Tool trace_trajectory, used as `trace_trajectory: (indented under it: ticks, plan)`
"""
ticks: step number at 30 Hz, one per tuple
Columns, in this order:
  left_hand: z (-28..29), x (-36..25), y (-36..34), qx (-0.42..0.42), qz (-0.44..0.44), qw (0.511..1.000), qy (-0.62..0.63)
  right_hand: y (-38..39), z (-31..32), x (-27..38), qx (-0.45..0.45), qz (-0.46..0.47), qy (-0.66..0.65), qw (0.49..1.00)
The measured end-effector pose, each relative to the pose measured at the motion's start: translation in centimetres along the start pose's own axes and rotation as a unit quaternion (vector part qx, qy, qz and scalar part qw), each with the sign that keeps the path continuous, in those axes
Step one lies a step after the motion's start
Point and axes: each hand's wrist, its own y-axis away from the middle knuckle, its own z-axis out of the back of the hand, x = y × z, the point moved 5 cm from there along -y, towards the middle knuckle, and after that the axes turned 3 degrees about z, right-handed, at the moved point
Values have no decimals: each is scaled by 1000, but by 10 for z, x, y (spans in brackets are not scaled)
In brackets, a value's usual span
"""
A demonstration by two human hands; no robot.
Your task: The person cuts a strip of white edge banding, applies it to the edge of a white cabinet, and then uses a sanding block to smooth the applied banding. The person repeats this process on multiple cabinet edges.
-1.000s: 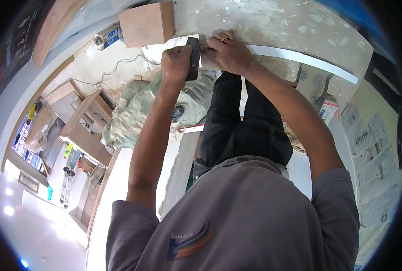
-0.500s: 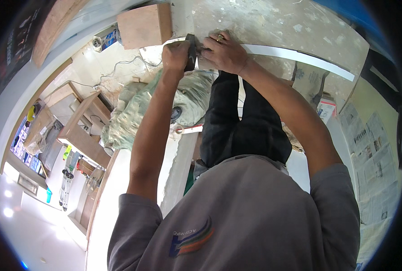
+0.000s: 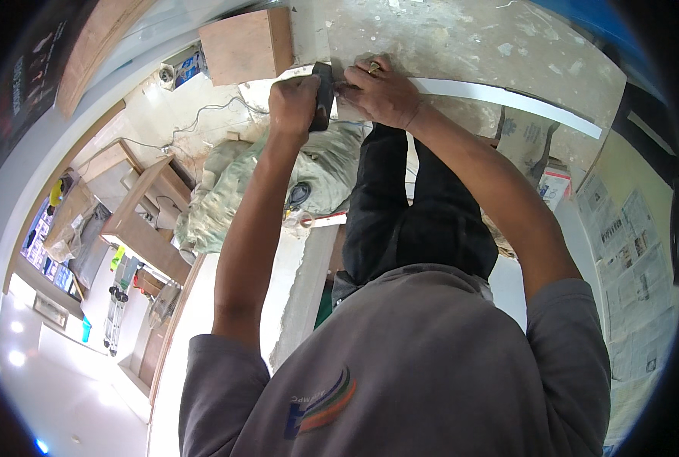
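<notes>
My left hand [image 3: 292, 107] is wrapped round a dark, flat-sided block [image 3: 323, 95], which stands on edge across the end of a long white strip [image 3: 515, 104]. The face of the block turned to the strip cannot be made out. Just to the right, my right hand [image 3: 383, 90], a ring on one finger, lies over the strip with bent fingers pressed on it near the block. Its fingertips come close to the block. From under that hand the strip runs right along a worn, paint-spotted board [image 3: 461, 46].
A wooden box [image 3: 246, 47] stands beyond my left hand, beside a small blue box [image 3: 185, 68]. A crumpled camouflage cloth [image 3: 240, 186] lies below my left forearm. A thin cable [image 3: 198, 114] crosses the floor. Newspaper sheets [image 3: 629, 266] cover the right side.
My left hand and the dark block have shifted slightly toward me. My right hand stays over the strip almost unmoved, and the whole view has tilted a little.
</notes>
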Motion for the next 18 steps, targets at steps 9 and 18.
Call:
trace_trajectory:
  ticks: [9, 18]
  plan:
    - [-1, 2, 1, -24, -9, 998, 60, -1, 4, -1, -11, 8, -3, 1000]
    - [2, 17, -11, 5, -32, 999, 14, 0, 1, 1, -4, -6, -13, 1000]
